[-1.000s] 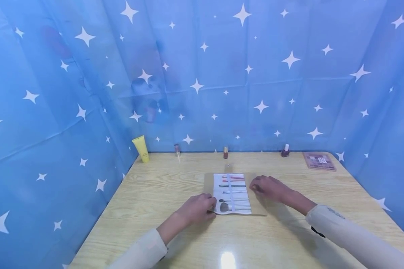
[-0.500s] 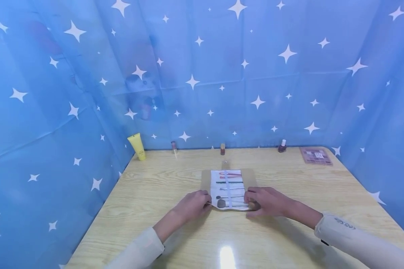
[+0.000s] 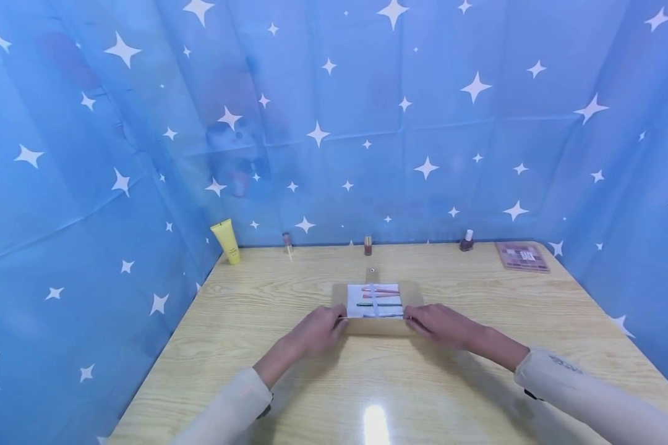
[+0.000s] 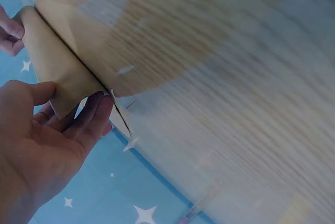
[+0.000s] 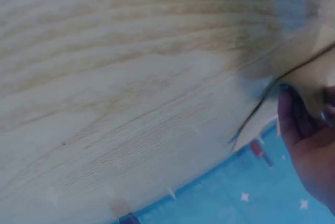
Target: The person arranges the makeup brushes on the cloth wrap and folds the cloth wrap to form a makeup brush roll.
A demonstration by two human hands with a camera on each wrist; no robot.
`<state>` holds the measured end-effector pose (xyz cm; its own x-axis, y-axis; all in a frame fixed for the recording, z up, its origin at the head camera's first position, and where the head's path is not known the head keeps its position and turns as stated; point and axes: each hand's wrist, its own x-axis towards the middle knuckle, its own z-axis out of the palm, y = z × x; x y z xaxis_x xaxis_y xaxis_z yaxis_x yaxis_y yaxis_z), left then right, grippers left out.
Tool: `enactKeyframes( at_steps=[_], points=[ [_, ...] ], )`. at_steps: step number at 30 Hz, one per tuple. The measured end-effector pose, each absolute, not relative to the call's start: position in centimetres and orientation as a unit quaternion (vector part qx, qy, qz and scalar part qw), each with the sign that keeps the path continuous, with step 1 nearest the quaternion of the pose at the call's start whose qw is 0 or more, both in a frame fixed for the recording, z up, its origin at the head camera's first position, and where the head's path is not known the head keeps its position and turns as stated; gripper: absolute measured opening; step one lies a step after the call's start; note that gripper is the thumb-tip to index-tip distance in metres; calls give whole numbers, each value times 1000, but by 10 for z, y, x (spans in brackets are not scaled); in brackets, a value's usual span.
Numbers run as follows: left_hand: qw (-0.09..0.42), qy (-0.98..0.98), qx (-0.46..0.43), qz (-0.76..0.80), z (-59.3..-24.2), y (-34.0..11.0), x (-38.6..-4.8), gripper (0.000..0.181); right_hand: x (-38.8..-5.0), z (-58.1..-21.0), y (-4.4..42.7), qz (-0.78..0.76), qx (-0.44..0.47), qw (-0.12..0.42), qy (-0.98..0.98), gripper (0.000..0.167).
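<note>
A tan fabric makeup brush roll (image 3: pixel 380 327) lies on the table with its near edge lifted and turned over, so its plain outside faces me. Beyond the fold, several makeup brushes (image 3: pixel 382 296) show on the white lining under a strap; the nearer brushes are hidden. My left hand (image 3: pixel 318 329) pinches the near left corner, thumb on the outside of the cloth (image 4: pixel 58 69) and fingers beneath in the left wrist view. At the near right corner, my right hand (image 3: pixel 444 324) pinches the same edge. A snap tab (image 3: pixel 372 272) points away at the far side.
Along the table's (image 3: pixel 245 321) back edge stand a yellow tube (image 3: pixel 226 241), a lip gloss tube (image 3: pixel 287 242), a small gold-capped bottle (image 3: pixel 368 246) and a dark nail polish bottle (image 3: pixel 466 241). A palette (image 3: pixel 522 256) lies back right. Behind hangs a blue starry curtain (image 3: pixel 345 154).
My right hand has moved from the roll's right side to its near right corner. The near edge has been raised and folded away from me, covering the nearest brushes. The head view shifted slightly.
</note>
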<state>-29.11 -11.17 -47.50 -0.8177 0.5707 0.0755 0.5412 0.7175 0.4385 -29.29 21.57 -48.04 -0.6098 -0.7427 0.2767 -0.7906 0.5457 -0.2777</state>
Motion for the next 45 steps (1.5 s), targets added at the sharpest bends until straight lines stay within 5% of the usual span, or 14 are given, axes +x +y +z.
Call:
enactKeyframes(
  at_steps=[14, 22, 29, 37, 45],
  points=[
    [51, 932, 253, 253, -484, -108, -312, 19, -317, -486, 212, 240, 396, 51, -885, 7],
    [-15, 952, 270, 143, -486, -107, -309, 18, -316, -488, 211, 203, 429, 163, -865, 13],
    [-135, 924, 353, 57, -487, -107, -305, 13, -314, -494, 214, 143, 446, 157, -869, 26],
    [-47, 927, 370, 44, -480, -111, -296, 37, -317, -493, 216, 143, 430, 114, -884, 25],
    [29, 918, 345, 195, -477, -114, -300, 11, -317, -484, 213, 225, 420, 42, -878, 8]
  ],
)
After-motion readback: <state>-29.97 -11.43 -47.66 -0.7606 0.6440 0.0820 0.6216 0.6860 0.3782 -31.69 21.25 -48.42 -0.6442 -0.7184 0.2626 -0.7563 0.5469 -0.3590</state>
